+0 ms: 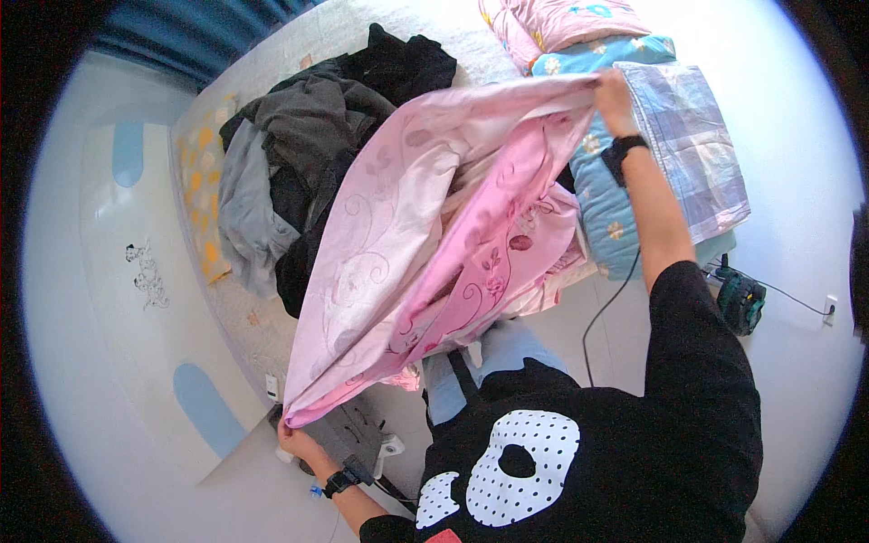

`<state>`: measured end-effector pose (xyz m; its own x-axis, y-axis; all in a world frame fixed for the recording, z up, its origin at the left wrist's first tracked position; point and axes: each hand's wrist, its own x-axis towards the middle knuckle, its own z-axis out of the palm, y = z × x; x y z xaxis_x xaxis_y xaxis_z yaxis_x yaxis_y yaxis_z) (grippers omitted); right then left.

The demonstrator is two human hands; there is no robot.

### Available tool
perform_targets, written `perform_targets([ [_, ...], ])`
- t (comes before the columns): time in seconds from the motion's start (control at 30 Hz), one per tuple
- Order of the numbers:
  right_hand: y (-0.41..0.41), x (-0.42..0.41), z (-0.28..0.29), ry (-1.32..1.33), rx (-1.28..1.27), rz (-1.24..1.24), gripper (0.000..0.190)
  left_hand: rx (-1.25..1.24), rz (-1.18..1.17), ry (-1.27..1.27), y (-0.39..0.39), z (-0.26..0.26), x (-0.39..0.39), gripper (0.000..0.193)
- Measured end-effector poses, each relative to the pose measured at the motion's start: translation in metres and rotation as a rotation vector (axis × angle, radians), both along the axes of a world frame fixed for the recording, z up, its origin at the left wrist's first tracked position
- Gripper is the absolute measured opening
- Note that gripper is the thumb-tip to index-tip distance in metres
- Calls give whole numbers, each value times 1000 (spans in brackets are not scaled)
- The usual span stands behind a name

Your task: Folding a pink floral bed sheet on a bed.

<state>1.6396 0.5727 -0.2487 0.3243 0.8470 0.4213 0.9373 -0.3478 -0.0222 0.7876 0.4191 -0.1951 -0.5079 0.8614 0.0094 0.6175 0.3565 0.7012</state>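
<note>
A pink floral cloth (380, 224), which looks like a bed sheet or quilt cover, is stretched at a slant between my two hands. My left hand (299, 442) grips one corner at the lower left, beyond the bed's near edge. At the upper right my right hand (614, 102) pinches the opposite end, above the folded bedding. The cloth sags in the middle, with a deeper pink fold hanging towards my legs. Part of the bed and the pile of clothes is hidden behind it.
Dark and grey clothes (319, 115) lie heaped on the bed (254, 319), beside a yellow-patterned cloth (202, 190). Folded blue floral bedding (604, 197) and a plaid folded cloth (692, 149) are stacked at right. A black cable (604, 312) hangs near a dark green object (741, 298).
</note>
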Motion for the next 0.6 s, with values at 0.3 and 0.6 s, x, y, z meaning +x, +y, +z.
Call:
perform_targets([
  [0.3, -33, 69, 0, 1962, 268, -690, 23, -46, 123, -19, 3, -6, -15, 22],
  [0.6, -80, 61, 54, 753, -336, -174, 14, -69, 74, 35, 2, -3, -17, 25],
])
